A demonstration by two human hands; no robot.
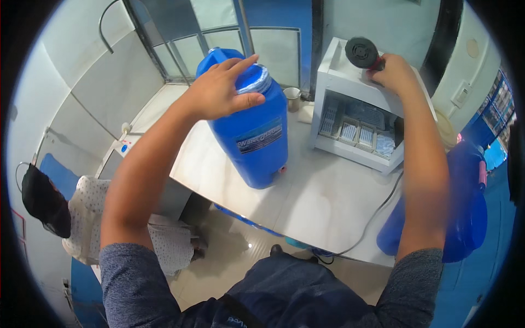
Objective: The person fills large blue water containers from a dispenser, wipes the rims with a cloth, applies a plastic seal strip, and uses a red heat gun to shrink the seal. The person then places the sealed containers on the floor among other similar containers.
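My left hand (223, 91) rests with spread fingers on the round cap of a tall blue plastic water container (264, 143), whose rim is wrapped in whitish film. The container stands upright on the pale counter and bears a label, with a small tap low on its side. Above a white cabinet (357, 88), my right hand (391, 71) holds a heat gun or hair dryer by its handle; the black round end (361, 52) of that tool faces up toward the camera. Baskets with white packets lie inside the cabinet behind its front opening.
More blue containers (459, 205) stand on the right beside the counter (316, 205). A metal cup (292, 99) stands between container and cabinet. A dark cable (371, 229) crosses the counter to its front edge. At left is another person (88, 205) in a patterned top.
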